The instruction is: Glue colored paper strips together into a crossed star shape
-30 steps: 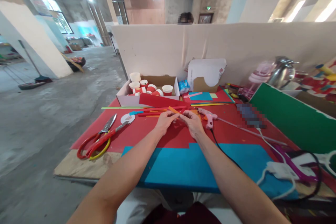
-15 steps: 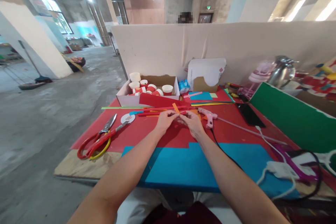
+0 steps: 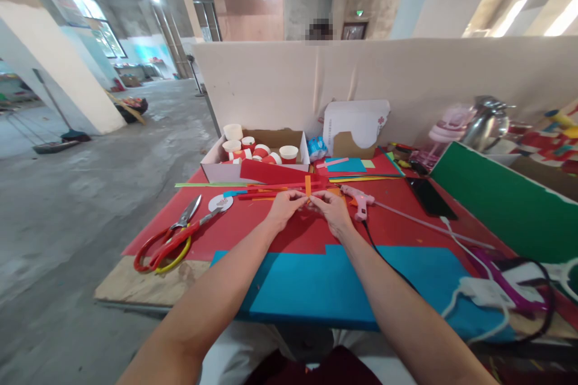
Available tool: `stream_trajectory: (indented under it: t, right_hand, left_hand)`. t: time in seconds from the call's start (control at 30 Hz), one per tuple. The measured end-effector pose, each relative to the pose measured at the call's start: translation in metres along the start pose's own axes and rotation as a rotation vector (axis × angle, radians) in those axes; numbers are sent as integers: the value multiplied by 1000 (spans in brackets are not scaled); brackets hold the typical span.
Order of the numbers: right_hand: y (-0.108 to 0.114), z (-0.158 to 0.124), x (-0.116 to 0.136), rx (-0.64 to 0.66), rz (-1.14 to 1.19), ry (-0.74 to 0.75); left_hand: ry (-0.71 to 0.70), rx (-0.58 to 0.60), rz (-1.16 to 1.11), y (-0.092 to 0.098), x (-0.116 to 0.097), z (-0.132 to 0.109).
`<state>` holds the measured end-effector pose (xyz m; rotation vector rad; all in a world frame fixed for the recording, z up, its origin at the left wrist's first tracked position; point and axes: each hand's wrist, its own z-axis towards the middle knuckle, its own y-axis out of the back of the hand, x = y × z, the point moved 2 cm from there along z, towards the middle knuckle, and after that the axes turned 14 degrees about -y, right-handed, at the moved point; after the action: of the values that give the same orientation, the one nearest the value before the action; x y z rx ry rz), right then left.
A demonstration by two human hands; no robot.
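Orange strip (image 3: 307, 184): pointing straight up in the head view, its lower end sitting right at the fingertips, above the red sheet (image 3: 244, 230) in the middle of the table.
Left hand (image 3: 285, 207): pinching in from the left, thumb and fingers closing narrowly on the strip's lower end.
Right hand (image 3: 333, 210): matching it from the other side, fingertips gripping the same end, the two hands nearly meeting.
Glue gun (image 3: 360, 200): lying just beside the right hand, its black cord (image 3: 377, 249) running down past the forearm.
Loose strips (image 3: 255, 196): stretching out behind the left hand, mostly red, with a blue bit (image 3: 231, 194) among them.
Cutting corner: scissors (image 3: 192, 210) are lying open at far left, a red-handled tool (image 3: 189, 233) crossing them and its tip resting over a white disc (image 3: 227, 204).
Cup box (image 3: 212, 172): holding red-and-white cups (image 3: 288, 155), standing behind the strips.
Near edge: a blue sheet (image 3: 311, 289) is spreading beneath the forearms.
Right flank: a dark phone (image 3: 431, 197) is lying near the green panel (image 3: 506, 207).
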<state>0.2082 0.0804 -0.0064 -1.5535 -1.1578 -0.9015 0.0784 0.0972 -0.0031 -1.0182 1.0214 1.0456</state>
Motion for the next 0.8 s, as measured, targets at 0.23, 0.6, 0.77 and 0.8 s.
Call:
stream_trajectory:
  t: [0.23,0.6,0.77,0.8]
  right_hand:
    - [1,-1,7,-102,-147,133]
    - [1,8,-5,132,228,-151]
    - [-1,5,-5,181,207,-158]
    - [-1,4,-5,179,203,-160]
  left_hand:
    - [-52,-52,48,3,-1,2]
    - [-11,-47,-122,0,0,1]
    - [-10,-39,-104,0,0,0]
    - [-11,-38,-99,0,0,0]
